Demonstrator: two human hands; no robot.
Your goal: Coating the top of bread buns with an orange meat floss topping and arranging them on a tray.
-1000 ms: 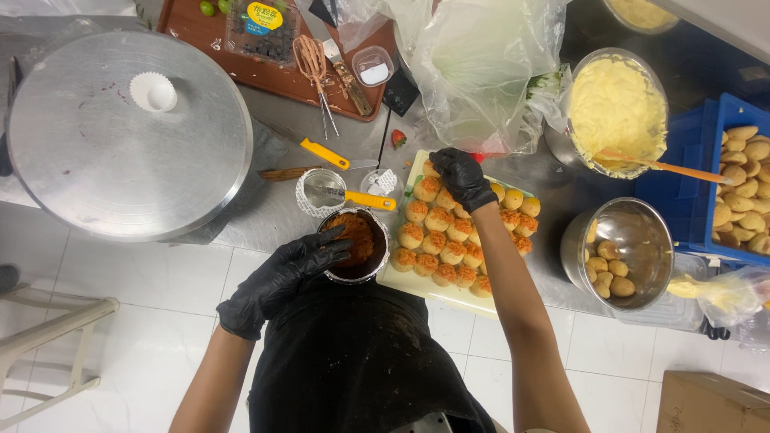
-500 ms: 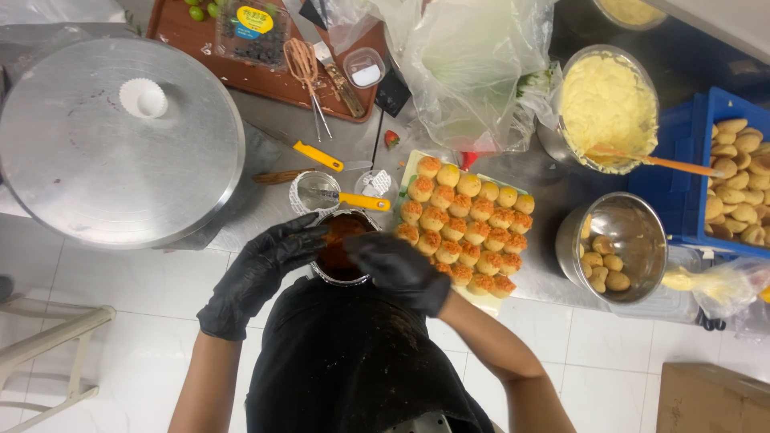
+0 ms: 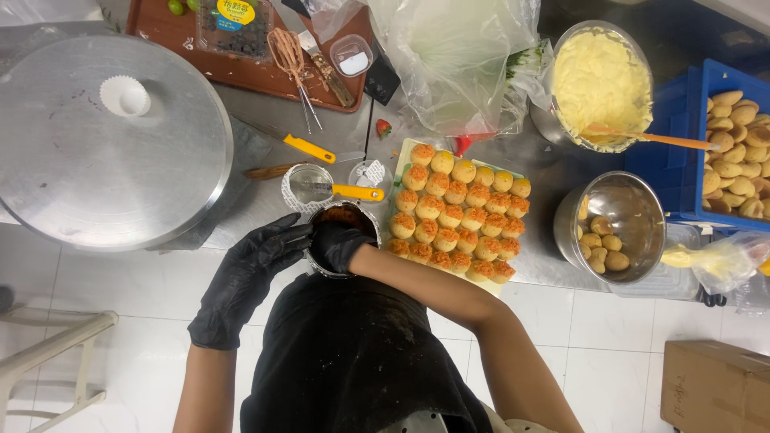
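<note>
Two hands (image 3: 297,252), tin (image 3: 346,218) of orange filling

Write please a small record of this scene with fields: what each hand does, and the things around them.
Left hand: black-gloved left hand steadies the side of a small metal tin at the counter edge.
Right hand: black-gloved right hand reaches into the tin; fingers hidden inside.
Tin contents: orange-brown crumbs, partly seen.
Beside tin: tray of small round buns, most topped with orange crumbs.
Right of tray: steel bowl holding a few plain buns.
Behind: bowl of yellow cream with a spatula; large round metal lid.
</note>
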